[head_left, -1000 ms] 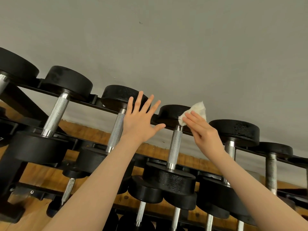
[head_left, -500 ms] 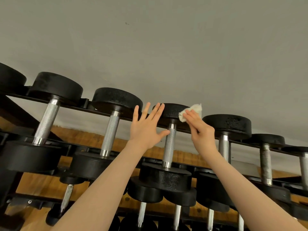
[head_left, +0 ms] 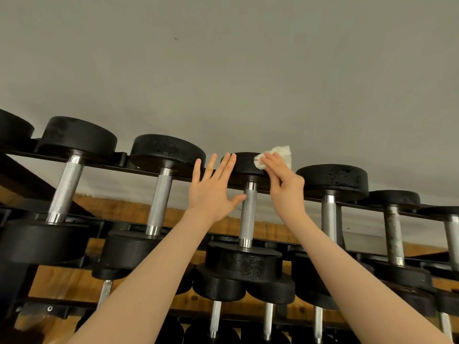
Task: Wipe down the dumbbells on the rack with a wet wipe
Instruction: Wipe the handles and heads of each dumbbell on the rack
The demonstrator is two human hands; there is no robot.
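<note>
Wipe [head_left: 279, 155] partly hidden, perhaps pressed flat.

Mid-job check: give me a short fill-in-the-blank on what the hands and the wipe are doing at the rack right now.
1. The wet wipe is held in the ____ hand.
2. The wipe is pressed on the far ____ of the dumbbell between the two hands.
3. The left hand is ____, fingers spread, holding nothing.
4. The dumbbell handles on the rack are silver; their heads are ____.

Missing words: right; head; open; black
</note>
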